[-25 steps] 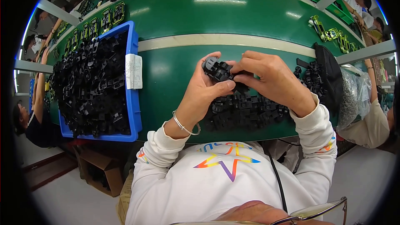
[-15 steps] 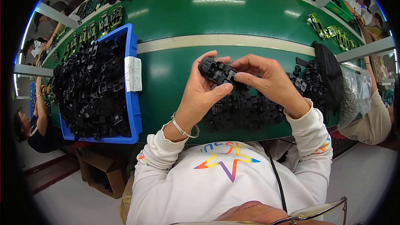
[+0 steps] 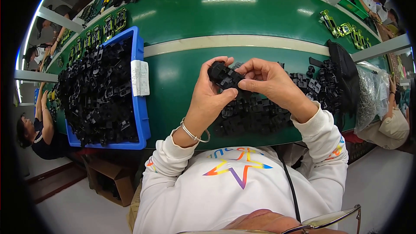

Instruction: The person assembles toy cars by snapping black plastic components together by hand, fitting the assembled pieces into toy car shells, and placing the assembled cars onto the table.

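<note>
Black plastic part (image 3: 224,75) is hanging in both hands over the green surface (image 3: 173,76), right of the blue bin (image 3: 141,123). Left hand (image 3: 211,97) is clasping its bin-side end, thumb against fingers; right hand (image 3: 277,83) is pinching the end away from the bin, can't tell if on a separate piece. Dark pile (image 3: 255,119) is lying right of the bin, clear bag (image 3: 368,99) sitting farther right.

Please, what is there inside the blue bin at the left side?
Inside the blue bin there is a heap of small black parts. It covers the deeper layers and bin floor, so those cannot be seen.
</note>
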A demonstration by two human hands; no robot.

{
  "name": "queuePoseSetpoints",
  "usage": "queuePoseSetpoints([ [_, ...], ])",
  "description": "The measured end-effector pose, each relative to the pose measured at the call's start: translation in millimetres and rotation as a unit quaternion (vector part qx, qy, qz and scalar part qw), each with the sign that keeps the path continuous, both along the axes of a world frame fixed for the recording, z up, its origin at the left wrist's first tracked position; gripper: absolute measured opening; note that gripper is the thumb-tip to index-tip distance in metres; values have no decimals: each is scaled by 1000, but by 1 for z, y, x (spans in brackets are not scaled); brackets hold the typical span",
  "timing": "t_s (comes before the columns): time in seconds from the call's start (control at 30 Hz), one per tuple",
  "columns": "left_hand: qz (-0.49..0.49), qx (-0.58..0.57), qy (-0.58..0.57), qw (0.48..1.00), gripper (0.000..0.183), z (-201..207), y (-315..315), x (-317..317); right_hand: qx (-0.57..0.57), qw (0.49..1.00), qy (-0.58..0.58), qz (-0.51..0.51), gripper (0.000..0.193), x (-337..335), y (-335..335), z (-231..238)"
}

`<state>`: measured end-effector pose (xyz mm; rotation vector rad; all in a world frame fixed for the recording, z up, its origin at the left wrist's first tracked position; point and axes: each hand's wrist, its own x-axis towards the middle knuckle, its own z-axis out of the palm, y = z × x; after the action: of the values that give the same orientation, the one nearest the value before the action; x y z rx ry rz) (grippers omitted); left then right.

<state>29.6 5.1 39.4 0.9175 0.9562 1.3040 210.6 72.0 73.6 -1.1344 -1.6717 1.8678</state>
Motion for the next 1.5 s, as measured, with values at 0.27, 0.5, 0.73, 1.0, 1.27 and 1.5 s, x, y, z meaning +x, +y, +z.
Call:
queuePoseSetpoints([
  [0.27,26,-1,12,1000,62,-18,11,2,41,998,-37,-26,26,-4,1,-14],
  [0.5,51,-72,-80,993,63,-3,16,12,427,894,-129,-42,59,-3,-23,-4],
  [0.73,-12,-71,-77,994,68,-4,21,24,496,847,-181,-65,48,30,-13,-8],
  [1.0,-40,-76,-2,996,61,7,36,37,522,774,-345,-95,40,110,44,-52],
  [1.27,-60,-117,-7,991,52,2,47,28,352,898,-258,-51,55,140,98,-46],
  [1.5,-37,-116,-5,992,43,5,40,9,499,661,-495,-262,72,286,265,-76],
])
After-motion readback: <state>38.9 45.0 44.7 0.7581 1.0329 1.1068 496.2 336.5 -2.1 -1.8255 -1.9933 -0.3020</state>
